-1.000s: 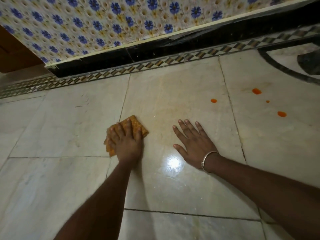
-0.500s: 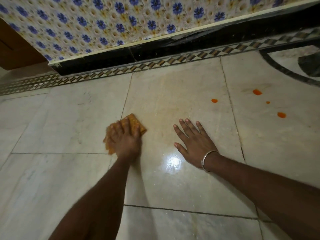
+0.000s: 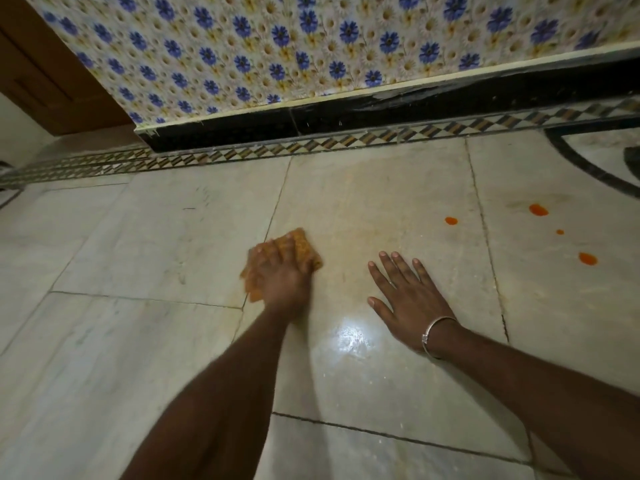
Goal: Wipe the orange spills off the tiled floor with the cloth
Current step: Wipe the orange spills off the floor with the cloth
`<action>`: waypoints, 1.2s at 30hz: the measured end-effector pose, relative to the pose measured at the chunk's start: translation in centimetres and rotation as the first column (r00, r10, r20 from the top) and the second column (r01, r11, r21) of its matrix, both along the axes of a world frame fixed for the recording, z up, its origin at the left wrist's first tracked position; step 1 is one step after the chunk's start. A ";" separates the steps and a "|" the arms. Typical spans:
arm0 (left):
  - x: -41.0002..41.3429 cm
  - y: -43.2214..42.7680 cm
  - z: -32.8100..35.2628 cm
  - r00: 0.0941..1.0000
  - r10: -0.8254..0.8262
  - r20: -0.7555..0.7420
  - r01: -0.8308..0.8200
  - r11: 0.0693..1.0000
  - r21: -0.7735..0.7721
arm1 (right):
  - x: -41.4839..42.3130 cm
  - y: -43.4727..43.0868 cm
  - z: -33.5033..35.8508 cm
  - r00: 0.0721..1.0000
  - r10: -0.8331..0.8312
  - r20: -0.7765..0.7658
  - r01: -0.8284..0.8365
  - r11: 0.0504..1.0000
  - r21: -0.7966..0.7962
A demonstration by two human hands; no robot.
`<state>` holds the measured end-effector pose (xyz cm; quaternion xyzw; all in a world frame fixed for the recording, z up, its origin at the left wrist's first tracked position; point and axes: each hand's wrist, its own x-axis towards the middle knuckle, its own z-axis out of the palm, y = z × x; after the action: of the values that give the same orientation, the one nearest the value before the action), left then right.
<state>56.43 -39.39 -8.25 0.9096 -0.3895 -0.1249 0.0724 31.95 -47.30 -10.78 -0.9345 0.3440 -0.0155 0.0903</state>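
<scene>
My left hand [image 3: 282,277] presses an orange cloth [image 3: 303,249] flat onto the pale tiled floor [image 3: 156,237], fingers curled over it; most of the cloth is hidden under the hand. My right hand [image 3: 410,299], with a silver bangle at the wrist, lies flat on the floor to the right, fingers spread, holding nothing. Further right are several orange spills: one small spot [image 3: 451,221], a larger drop [image 3: 538,209], a tiny dot [image 3: 560,232] and another drop [image 3: 587,259]. The cloth is well left of all of them.
A wall with blue-flower tiles [image 3: 311,46] and a black skirting [image 3: 346,116] runs along the far side, with a patterned floor border [image 3: 311,147] below it. A brown wooden door [image 3: 45,74] is at the upper left. A dark curved inlay [image 3: 588,168] marks the floor at the far right.
My left hand with the cloth has shifted slightly away from me and to the right, looking blurred from motion. My right hand stays planted. The spills are unchanged.
</scene>
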 end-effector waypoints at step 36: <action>-29.4 -1.6 10.1 0.491 -0.378 -0.785 0.033 0.909 -0.416 | -23.4 0.5 12.4 0.516 -0.806 0.292 0.264 0.474 0.840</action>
<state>27.01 -41.03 1.82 0.6476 -0.4263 -0.4914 0.3967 8.54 -46.79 1.61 -0.5731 0.5625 -0.2421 0.5445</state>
